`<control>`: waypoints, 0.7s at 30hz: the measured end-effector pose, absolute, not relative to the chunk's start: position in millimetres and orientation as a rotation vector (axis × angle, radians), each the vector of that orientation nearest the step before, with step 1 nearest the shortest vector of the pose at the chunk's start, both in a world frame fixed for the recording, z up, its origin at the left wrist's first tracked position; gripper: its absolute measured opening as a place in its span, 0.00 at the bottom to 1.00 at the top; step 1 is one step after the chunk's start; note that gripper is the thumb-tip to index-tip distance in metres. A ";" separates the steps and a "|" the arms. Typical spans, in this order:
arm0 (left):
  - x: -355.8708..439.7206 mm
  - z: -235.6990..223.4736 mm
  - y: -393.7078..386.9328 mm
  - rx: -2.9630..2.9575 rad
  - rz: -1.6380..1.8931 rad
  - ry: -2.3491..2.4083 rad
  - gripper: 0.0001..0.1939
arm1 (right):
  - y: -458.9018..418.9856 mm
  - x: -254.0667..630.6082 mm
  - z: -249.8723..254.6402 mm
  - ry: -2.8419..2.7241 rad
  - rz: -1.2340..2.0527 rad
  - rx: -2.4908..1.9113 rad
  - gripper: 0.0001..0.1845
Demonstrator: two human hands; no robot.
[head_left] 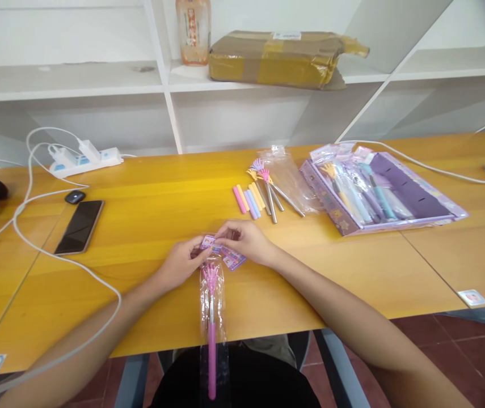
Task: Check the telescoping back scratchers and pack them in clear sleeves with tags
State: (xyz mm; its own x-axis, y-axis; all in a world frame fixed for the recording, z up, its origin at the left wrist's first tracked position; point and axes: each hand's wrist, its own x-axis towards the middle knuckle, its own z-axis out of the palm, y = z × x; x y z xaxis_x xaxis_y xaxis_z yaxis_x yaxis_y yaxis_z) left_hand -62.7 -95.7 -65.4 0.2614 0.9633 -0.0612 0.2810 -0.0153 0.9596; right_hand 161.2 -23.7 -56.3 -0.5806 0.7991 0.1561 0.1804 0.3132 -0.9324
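Note:
A pink hand-shaped back scratcher (212, 351) lies in a clear plastic bag (222, 300), its handle end reaching past the table's front edge. At the top of the bag, my left hand (182, 260) pinches a small printed purple card (207, 242). My right hand (246, 241) is closed on the purple card strip beside it, fingertips close to my left thumb. Part of the card (233, 259) sticks out below the right fingers. Whether this is one folded card or two, I cannot tell.
Ahead lie loose back scratchers (270, 195) and coloured handle sleeves (248, 201), beside an opened plastic bag (295, 175). A purple display box (412, 175) holds bagged back scratchers at right. At left are a phone (79, 226), a power strip (87, 161) and a cable (93, 276) crossing my left forearm.

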 end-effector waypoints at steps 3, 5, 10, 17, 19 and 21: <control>-61.2 -63.9 -97.7 1.430 0.878 1.172 0.21 | -22.2 161.8 -57.3 -1.930 1.295 -0.871 0.14; -60.5 -62.3 -99.3 1.387 0.925 1.158 0.29 | -20.9 162.5 -57.8 -1.915 1.268 -0.892 0.15; -60.2 -56.0 -99.9 1.570 0.880 1.199 0.29 | -19.1 165.3 -57.0 -1.836 1.288 -0.927 0.18; -59.9 -51.4 -97.1 1.659 0.796 1.225 0.32 | -19.2 165.9 -56.5 -1.809 1.363 -0.888 0.23; -60.5 -52.8 -96.9 1.664 0.795 1.219 0.27 | -19.8 165.0 -57.0 -1.808 1.336 -0.896 0.24; -61.0 -55.0 -97.2 1.663 0.784 1.215 0.24 | -20.4 164.8 -56.0 -1.817 1.281 -0.896 0.24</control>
State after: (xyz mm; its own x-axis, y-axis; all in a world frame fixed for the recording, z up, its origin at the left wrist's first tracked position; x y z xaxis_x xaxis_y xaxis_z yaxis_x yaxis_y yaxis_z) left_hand -61.0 -97.2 -55.0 0.3146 0.9491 -0.0173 0.3753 -0.1076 0.9206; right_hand 164.8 -20.4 -56.0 -0.4930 0.8538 0.1672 0.1292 0.2618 -0.9564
